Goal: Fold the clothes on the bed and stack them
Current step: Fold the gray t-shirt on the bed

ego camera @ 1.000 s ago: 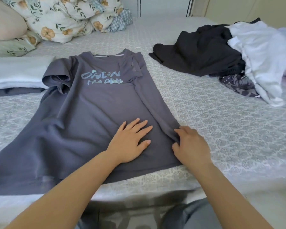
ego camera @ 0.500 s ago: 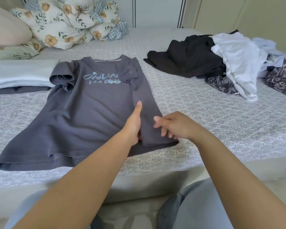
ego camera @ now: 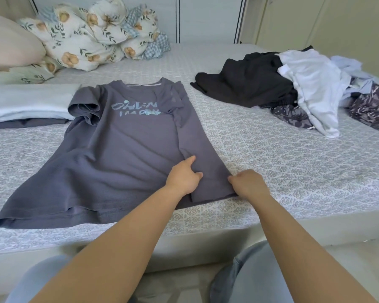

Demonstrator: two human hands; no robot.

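A grey T-shirt (ego camera: 123, 154) with pale blue lettering lies face up on the bed (ego camera: 293, 171), its right side folded inward in a long strip. My left hand (ego camera: 183, 179) rests on the inner edge of that strip near the hem, index finger stretched out on the cloth and the other fingers curled. My right hand (ego camera: 248, 184) sits at the strip's outer edge by the hem, fingers curled and pinching the fabric. The left sleeve is bunched up at the shoulder.
A pile of unfolded clothes, black (ego camera: 245, 82), white (ego camera: 315, 88) and patterned (ego camera: 368, 106), lies at the back right. A stack of folded clothes (ego camera: 26, 103) sits at the left. A floral duvet (ego camera: 92, 33) and a pillow (ego camera: 9, 40) fill the back left.
My left hand went from flat on the shirt to edge-on, then to pressing with the index finger. My right hand moved along the strip's outer edge. The camera pulled back.
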